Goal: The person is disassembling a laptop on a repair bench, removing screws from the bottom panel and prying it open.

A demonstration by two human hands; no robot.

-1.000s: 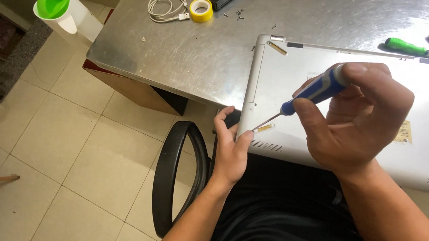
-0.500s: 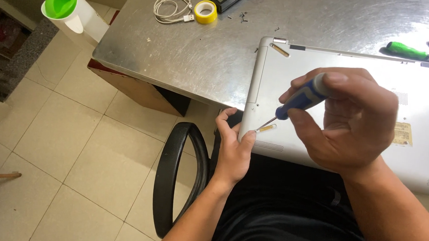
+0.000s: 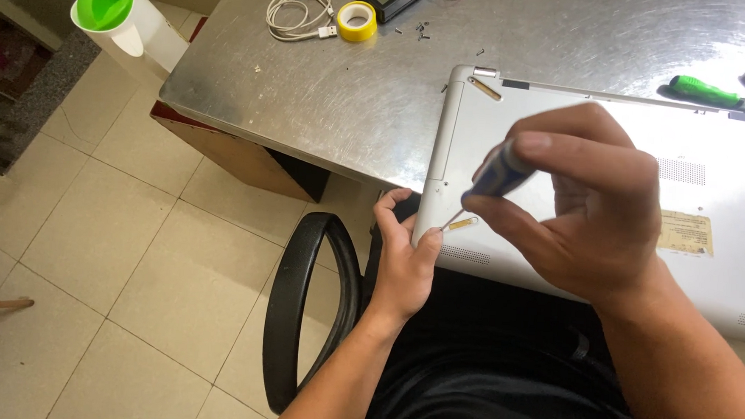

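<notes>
Our right hand (image 3: 589,208) pinches a blue-handled screwdriver (image 3: 495,175) between thumb and fingertips, its thin shaft slanting down and left so the tip (image 3: 444,229) meets the near left corner of the upturned silver laptop (image 3: 713,202). Our left hand (image 3: 404,254) curls its fingers around that same corner from below, thumb against the edge, closed on the laptop base just beside the tip.

We judge the main risk to be a slip: the tip sits right next to our left fingers, and with the shaft this tilted it could skid out of the screw head, scratch the case, or jab the hand. A tilted driver could also round off the screw head. The corner overhangs the desk (image 3: 353,89) edge above our lap, so a freed screw could drop to the tiled floor (image 3: 107,255).

Farther out on the desk lie a few loose screws (image 3: 420,32), a yellow roll of tape (image 3: 357,21), a coiled white cable (image 3: 296,12) and a green-handled screwdriver (image 3: 707,91), all well apart from our hands.
</notes>
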